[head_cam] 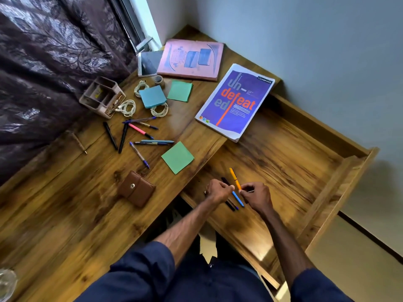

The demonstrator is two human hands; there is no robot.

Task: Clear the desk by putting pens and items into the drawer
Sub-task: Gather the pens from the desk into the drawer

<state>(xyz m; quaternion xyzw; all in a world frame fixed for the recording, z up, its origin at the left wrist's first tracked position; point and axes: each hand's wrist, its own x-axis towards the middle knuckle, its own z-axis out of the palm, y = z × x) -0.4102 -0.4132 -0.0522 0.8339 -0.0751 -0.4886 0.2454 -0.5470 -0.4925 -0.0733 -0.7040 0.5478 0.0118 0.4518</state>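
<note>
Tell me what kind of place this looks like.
Probably a study corner in a home, maybe a bedroom. A wooden desk with an open drawer sits against a wall by a patterned curtain, with notebooks, scattered pens and sticky notes on it.

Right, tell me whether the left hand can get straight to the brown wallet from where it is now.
Probably yes. The left hand sits over the open drawer, just right of the brown wallet, with only bare desk between them. But its fingers seem busy pinching pens, so those likely go down first.
</note>
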